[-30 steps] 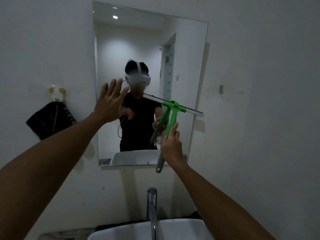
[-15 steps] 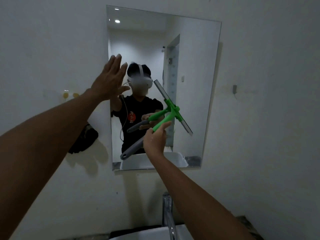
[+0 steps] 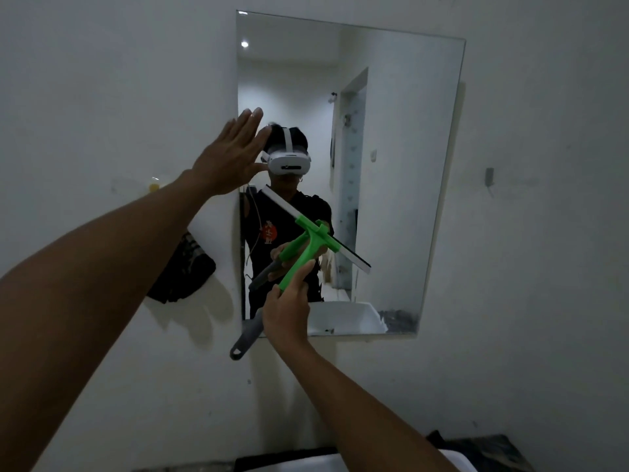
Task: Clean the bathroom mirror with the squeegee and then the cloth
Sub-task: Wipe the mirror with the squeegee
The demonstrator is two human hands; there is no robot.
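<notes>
Now: right hand grips squeegee, blade turned from level to steeply slanted on mirror | left hand flat, fingers straight, at mirror's left edge | squeegee pass under way; cloth not identified.

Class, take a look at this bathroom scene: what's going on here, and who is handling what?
A person is cleaning a wall mirror. The right hand grips the handle of a green squeegee, its blade slanted across the lower middle of the glass. The left hand is raised with straight fingers at the mirror's left edge. A dark cloth hangs on the wall to the left, untouched.
</notes>
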